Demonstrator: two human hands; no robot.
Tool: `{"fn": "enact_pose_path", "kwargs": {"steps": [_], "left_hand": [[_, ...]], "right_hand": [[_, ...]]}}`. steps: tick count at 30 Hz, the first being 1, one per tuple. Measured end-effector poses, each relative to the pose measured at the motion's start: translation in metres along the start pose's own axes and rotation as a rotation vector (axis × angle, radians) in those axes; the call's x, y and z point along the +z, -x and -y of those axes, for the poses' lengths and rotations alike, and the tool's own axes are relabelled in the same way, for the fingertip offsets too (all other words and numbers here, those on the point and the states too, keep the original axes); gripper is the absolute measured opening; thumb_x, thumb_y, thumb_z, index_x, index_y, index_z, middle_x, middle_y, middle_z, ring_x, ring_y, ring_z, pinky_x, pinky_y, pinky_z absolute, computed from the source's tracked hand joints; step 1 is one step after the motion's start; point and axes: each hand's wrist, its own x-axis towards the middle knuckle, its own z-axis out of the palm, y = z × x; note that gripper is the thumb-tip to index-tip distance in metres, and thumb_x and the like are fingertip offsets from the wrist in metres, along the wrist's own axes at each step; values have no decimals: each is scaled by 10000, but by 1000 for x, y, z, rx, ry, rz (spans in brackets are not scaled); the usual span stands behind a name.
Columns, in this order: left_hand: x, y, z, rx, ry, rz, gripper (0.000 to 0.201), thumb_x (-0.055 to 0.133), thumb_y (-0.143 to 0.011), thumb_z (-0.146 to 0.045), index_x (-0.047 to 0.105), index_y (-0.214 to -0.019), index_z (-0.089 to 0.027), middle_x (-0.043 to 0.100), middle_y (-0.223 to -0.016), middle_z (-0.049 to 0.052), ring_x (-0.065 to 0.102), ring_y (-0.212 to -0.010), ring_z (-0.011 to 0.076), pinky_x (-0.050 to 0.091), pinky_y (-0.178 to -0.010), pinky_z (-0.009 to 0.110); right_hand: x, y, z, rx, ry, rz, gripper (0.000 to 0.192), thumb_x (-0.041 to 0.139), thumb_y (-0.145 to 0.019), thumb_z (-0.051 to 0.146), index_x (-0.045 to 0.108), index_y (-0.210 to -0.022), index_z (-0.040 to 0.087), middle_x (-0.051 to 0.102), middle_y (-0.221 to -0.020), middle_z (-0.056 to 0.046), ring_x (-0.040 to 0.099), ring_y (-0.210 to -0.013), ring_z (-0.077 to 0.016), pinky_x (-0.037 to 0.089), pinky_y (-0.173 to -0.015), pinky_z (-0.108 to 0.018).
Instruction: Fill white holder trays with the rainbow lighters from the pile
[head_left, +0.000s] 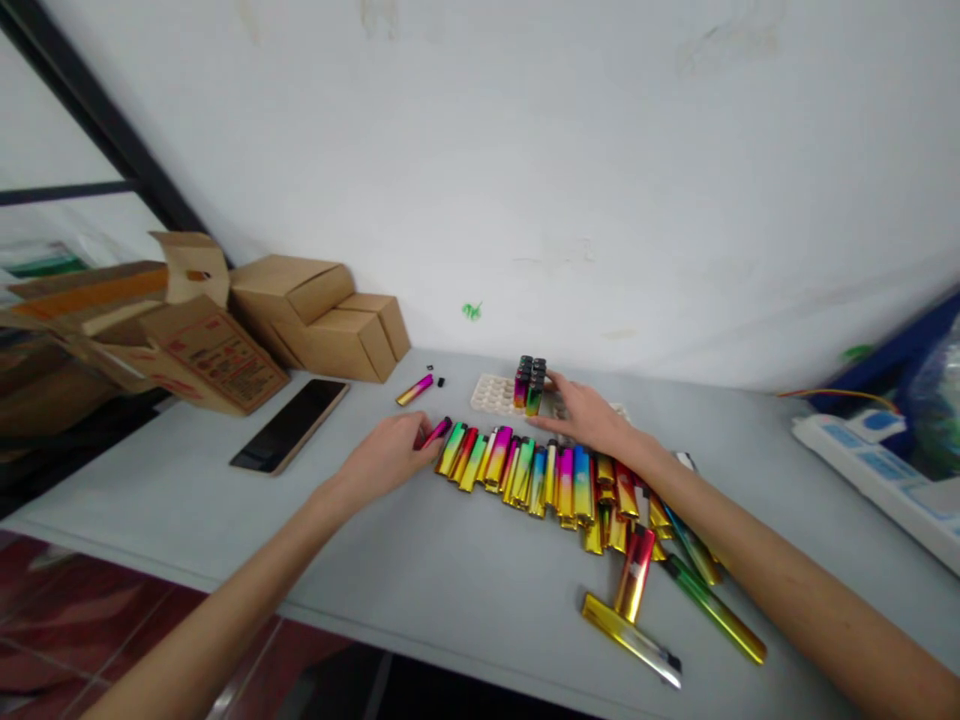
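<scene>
My left hand (394, 450) is closed on a magenta lighter (437, 432) with a dark top, just left of the lighter row. My right hand (589, 415) reaches over to a pale tray with round-edged slots (491, 394). Its thumb and fingers are apart at the right side of a small group of upright lighters (530, 384) with black tops, standing in the tray. Whether the fingertips touch them is hard to tell. In front lies a long pile of shiny metallic lighters (536, 480) in gold, green, pink, blue and red, partly hidden under my right forearm.
A single pink-gold lighter (415, 390) lies behind my left hand beside small black bits (441, 382). A phone (291, 425) and cardboard boxes (330, 335) are at left. A white power strip (877, 480) lies at right. Loose lighters (631, 637) lie near the front edge.
</scene>
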Motion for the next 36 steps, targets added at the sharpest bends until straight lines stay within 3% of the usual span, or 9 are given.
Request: {"fn": "enact_pose_path", "kwargs": {"steps": [5,10,13,15,18,21,25,31,36], "left_hand": [[-9,-15,-11,42,6,-66,247,472,-954,-344,490,-741,-220,659,-740,88,628,-714,257,397,-652,349],[-10,-28,-31,210,608,-183,176,478,-986,-392,477,-977,-217,713,-888,53,611,-680,163,442,-660,293],[-2,-42,-47,247,988,-170,293,586,-925,-424,465,-1105,-227,672,-825,4,528,-615,123,396,-578,239],[3,-50,-56,198,1214,-114,334,629,-879,-457,505,-1079,-220,565,-689,-42,429,-550,108,323,-511,214],[9,-54,-63,115,1435,-19,392,557,-872,-575,532,-798,-191,390,-575,-56,327,-503,96,266,-469,207],[12,-51,-63,42,1496,40,508,495,-872,-630,435,-611,-198,312,-528,-56,276,-464,84,244,-444,206],[13,-46,-60,-91,1469,58,489,429,-901,-522,370,-531,-208,220,-469,-71,185,-403,73,153,-406,202],[11,-42,-65,-189,1345,-92,445,390,-885,-407,327,-490,-213,227,-438,-62,157,-377,65,123,-388,201],[19,-43,-63,-175,1327,-121,444,405,-904,-434,349,-526,-209,247,-449,-65,170,-384,66,149,-385,190]], "right_hand": [[1,0,-1,-4,-9,-9,845,658,-903,583,361,-1538,111,655,-1341,-240,652,-1183,-400,513,-999,-541],[1,0,0,-20,-31,-24,845,667,-898,565,358,-1549,122,660,-1334,-238,657,-1173,-390,521,-972,-524],[1,0,2,-17,-27,-37,841,673,-890,547,368,-1548,122,670,-1315,-238,667,-1143,-388,522,-948,-517],[0,0,3,-14,-23,-41,816,670,-890,531,392,-1532,112,679,-1296,-240,668,-1130,-388,523,-926,-508],[0,0,4,-12,-19,-33,785,661,-892,524,425,-1505,95,691,-1263,-245,669,-1111,-389,523,-894,-497],[1,0,3,-8,-11,-35,778,669,-890,528,428,-1506,118,698,-1251,-230,672,-1094,-382,520,-885,-486],[1,0,2,-1,-4,-33,799,670,-891,550,403,-1525,144,692,-1270,-220,669,-1099,-382,517,-894,-488],[-1,-1,4,10,-6,-12,823,653,-889,558,401,-1516,90,683,-1266,-246,665,-1109,-395,508,-907,-490],[0,-1,4,-6,-3,-21,798,642,-896,560,414,-1504,96,697,-1226,-240,663,-1102,-392,509,-896,-486]]}}
